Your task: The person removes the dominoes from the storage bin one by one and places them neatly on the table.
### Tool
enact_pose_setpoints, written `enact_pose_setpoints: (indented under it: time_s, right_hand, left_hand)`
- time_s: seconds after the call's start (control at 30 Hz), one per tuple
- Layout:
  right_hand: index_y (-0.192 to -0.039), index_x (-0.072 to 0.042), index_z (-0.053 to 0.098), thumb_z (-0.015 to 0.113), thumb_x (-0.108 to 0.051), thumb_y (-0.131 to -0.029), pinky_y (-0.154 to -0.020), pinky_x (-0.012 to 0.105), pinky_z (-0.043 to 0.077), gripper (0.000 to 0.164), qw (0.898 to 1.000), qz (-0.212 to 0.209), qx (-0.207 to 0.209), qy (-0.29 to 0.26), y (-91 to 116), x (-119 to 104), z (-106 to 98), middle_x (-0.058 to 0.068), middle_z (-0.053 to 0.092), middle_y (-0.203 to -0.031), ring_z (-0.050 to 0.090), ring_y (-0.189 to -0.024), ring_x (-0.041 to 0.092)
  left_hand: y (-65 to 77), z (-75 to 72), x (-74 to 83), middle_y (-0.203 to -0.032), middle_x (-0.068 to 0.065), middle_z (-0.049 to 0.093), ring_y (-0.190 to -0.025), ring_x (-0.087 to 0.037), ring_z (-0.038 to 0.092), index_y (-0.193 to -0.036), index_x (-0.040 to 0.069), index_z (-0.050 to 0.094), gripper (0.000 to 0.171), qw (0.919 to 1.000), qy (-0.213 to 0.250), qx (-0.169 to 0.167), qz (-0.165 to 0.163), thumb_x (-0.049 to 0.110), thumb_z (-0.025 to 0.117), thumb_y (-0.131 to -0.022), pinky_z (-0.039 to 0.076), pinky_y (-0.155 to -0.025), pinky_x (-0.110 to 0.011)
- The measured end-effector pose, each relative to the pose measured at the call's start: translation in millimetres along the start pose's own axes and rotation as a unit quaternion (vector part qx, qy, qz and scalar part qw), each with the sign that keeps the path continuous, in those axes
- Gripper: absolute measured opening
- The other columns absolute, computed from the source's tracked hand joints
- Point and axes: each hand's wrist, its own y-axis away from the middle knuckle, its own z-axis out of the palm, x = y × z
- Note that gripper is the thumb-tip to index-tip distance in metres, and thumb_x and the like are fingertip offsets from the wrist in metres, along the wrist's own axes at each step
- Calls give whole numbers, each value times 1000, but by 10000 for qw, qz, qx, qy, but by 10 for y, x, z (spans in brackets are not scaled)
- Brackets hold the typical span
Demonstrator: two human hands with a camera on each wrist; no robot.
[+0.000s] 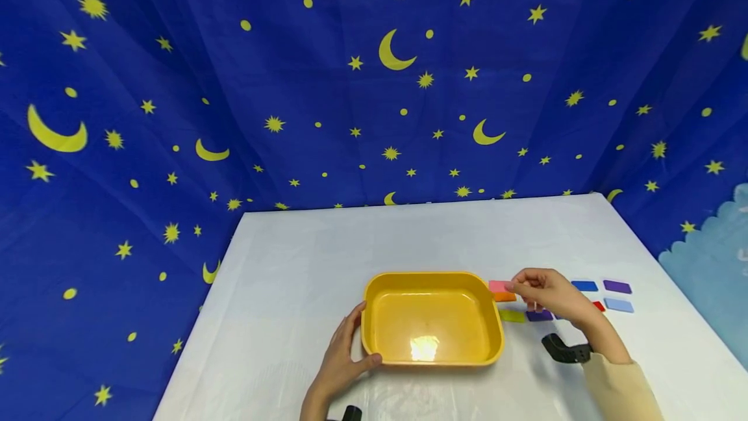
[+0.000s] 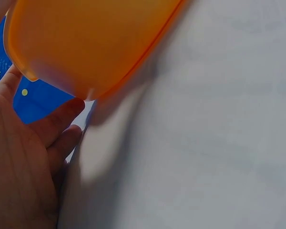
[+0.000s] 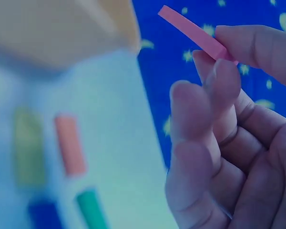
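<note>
My left hand [image 1: 341, 356] holds the left front corner of a yellow plastic tray [image 1: 432, 364], its thumb by the front rim and fingers along the left side. In the left wrist view the tray's outer wall [image 2: 95, 43] looks orange, with fingertips against its edge. Between thumb and fingertip, my right hand [image 1: 549, 291] pinches a flat pink rectangular block [image 3: 193, 31], held just beyond the tray's right side. Below it in the head view lies an orange block [image 1: 504, 297]. The right hand's other fingers are curled beneath the pink block.
Right of the tray lie a lime block [image 1: 512, 316], a purple block [image 1: 539, 316], a blue block [image 1: 584, 286], a second purple block [image 1: 617, 286], a light blue block [image 1: 619, 305] and a partly hidden red block [image 1: 598, 306]. A green block [image 3: 92, 210] shows in the right wrist view.
</note>
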Motion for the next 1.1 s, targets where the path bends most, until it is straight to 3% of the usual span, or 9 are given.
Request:
enact_pose_setpoints:
  time_s: [0.23,0.5,0.83,1.1]
  right_hand:
    - [-93,3,59,63,-32,-92,-51,28,44,35,9985,459,-280,23,207,359,-18,4,51,-63,50,-58,18]
    - [-84,0,60,65,-34,-90,-49,25,41,35,9935,852,-745,-76,321,576,146,1,52,-62,50,-56,16]
    - [-78,-5,59,71,-38,-85,-51,25,38,36,9869,1534,-298,399,380,612,311,2,51,-56,49,-50,16]
    - [-73,-6,56,73,-28,-84,-53,27,37,30,9805,1794,44,805,374,563,344,3,48,-53,45,-47,16]
  left_hand:
    - [9,-1,-20,-143,1,42,-129,-22,40,-148,38,27,91,10000,0,-7,-11,38,78,-73,30,-102,-58]
    - [5,5,-17,-143,2,42,-128,-23,40,-148,38,27,90,10000,40,-11,-74,37,78,-74,29,-102,-59]
    - [6,8,0,-144,2,40,-129,-24,39,-148,39,27,90,9999,83,-38,-116,36,78,-74,28,-103,-58]
    - [-1,8,-2,-143,3,41,-129,-23,39,-148,39,26,90,9999,76,-63,-136,37,78,-74,29,-102,-59]
